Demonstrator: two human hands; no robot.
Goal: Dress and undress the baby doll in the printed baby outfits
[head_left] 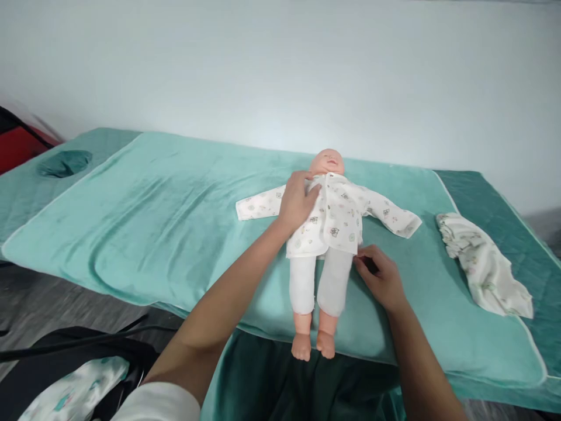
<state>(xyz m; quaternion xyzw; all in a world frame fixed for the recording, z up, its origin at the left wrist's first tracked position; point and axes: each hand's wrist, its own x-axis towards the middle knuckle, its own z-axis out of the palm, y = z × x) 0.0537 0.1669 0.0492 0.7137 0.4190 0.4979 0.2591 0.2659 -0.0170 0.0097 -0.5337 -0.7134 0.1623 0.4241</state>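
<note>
Left hand (300, 202), thumb and fingers apart, rests on the white printed shirt (344, 216) of a pink plastic doll (328, 162); right hand (380, 275) curls at its hem, grip unclear, near the green padded bed's (467, 196) front edge.

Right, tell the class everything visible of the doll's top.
The top is white, soft-looking cloth with small scattered prints, long sleeves and a front opening. It is on a face-up doll, sleeves spread outward, hem over white trousers. The left hand touches it near the collar; the right hand is at its lower corner, contact unclear.
</note>
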